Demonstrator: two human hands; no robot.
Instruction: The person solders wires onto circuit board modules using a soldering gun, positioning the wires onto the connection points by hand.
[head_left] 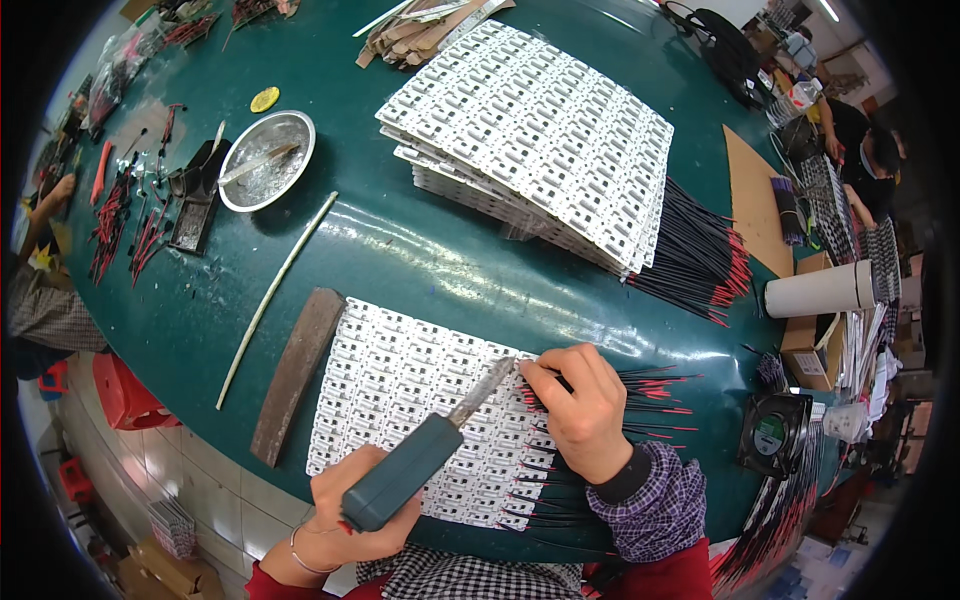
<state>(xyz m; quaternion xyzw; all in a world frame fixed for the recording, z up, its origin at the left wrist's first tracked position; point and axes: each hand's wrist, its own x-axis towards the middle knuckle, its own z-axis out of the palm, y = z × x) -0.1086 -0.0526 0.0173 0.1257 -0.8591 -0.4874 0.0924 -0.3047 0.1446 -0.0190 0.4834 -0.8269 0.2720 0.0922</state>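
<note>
A white circuit board panel [390, 385], covered in rows of small parts, lies flat in front of me. In my left hand [350, 510] is a soldering iron [405, 470] with a boxy dark green handle. Its metal tip reaches the panel's upper right corner. Right by that tip, my right hand [580, 405] pinches at the panel's edge; a thin wire seems to be between the fingers, mostly hidden by them. Several black and red wires [655, 385] stick out along the panel's right side. A dark bar [297, 375] lies along its left side.
Beyond the panel stands a tall stack of similar white panels [530, 130] with bundled wires [700, 250]. A metal bowl [302, 160], a pale rod [275, 285] and a small black tray [190, 225] are at left. A fan [775, 435] sits at right. Other people work at both sides.
</note>
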